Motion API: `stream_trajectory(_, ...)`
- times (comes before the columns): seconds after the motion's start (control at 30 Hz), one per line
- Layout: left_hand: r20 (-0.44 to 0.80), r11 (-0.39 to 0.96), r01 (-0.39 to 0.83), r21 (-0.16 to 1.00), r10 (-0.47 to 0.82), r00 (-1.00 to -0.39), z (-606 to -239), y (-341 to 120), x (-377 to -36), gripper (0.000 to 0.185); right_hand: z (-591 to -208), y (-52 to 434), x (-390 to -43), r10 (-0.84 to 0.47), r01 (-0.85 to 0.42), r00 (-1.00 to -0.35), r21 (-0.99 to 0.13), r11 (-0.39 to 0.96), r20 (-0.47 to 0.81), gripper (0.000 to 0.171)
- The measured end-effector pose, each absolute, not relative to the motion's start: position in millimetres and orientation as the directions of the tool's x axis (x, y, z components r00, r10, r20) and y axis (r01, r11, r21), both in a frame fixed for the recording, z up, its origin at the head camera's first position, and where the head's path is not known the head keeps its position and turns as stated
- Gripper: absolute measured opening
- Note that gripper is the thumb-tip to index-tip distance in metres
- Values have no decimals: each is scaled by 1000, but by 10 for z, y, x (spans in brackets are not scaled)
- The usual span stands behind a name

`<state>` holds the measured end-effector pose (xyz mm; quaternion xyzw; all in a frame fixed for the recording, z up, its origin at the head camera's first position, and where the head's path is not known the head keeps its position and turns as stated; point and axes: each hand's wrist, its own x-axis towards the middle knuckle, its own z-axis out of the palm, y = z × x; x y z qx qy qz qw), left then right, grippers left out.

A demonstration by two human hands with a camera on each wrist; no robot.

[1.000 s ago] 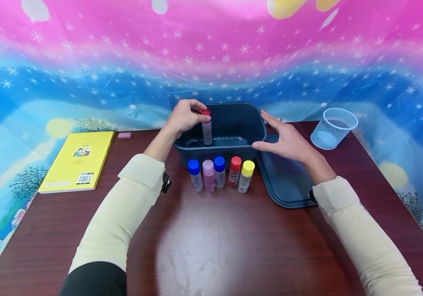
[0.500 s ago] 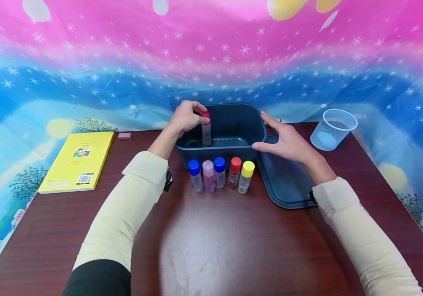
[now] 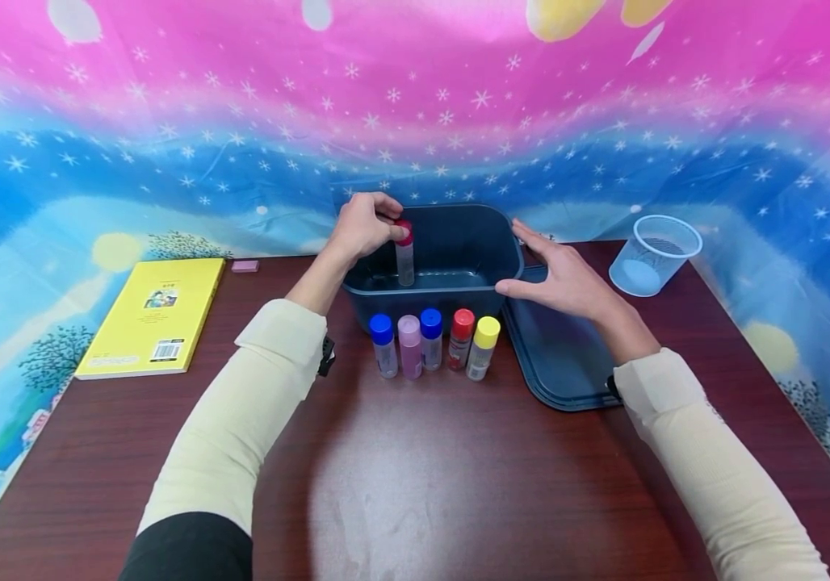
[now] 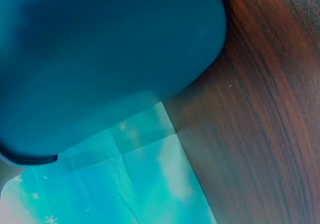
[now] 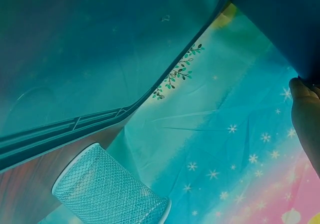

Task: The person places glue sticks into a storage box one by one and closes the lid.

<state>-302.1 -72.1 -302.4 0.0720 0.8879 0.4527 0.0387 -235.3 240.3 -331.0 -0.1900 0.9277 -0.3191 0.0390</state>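
Inside the dark blue-grey plastic bin (image 3: 429, 303) a clear tube with a crimson cap (image 3: 404, 262) stands upright, near the left end. My left hand (image 3: 364, 230) has its thumb and fingers at that cap, gripping it from the left. My right hand (image 3: 563, 274) lies against the bin's right end, thumb at the front rim and fingers spread straight toward the back. A row of similar tubes stands in front of the bin: a blue-capped tube (image 3: 383, 347), a pink tube (image 3: 409, 347), another blue-capped tube (image 3: 431, 339), a red-capped tube (image 3: 461, 339) and a yellow-capped tube (image 3: 484, 347).
A flat dark lid (image 3: 568, 363) lies right of the bin, partly under my right arm. Behind it at the right is a light blue mesh cup (image 3: 655, 254). At the left lie a yellow book (image 3: 157, 319) and a small pink block (image 3: 245, 265). Patterned cloth hangs behind.
The crimson-capped tube shifted slightly left, then stayed put. My left fingertips have since risen a little, showing more of its cap. My right hand keeps its place on the bin.
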Motion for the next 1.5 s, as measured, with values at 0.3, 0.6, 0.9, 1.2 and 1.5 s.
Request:
stream_trajectory(0.3, 54, 561, 156, 813, 194, -979, -2959, -773, -2889, 34, -3310, 2406, -2361, -375, -325, -926, -608, 724, 48, 96)
stream_trajectory(0.6, 92, 533, 237, 812, 285, -954, -2891, -887, -2681, 36, -3296, 2401, -2350, -378, -317, -925, -608, 728, 29, 96)
stream_trajectory(0.9, 183, 441, 374, 816, 416, -891, -2848, -1008, -2397, 28, -3298, 2405, -2363, -383, -329, -923, -606, 724, 43, 96)
stream_trajectory(1.2, 208, 374, 419, 827, 489, -847, -2895, -1170, -2183, 26, -3281, 2403, -2343, -384, -322, -923, -600, 733, 26, 96)
stream_trajectory(1.5, 154, 387, 458, 801, 606, -781, -2938, -1354, -1999, 30, -3286, 2391, -2344, -384, -322, -923, -600, 733, 26, 96)
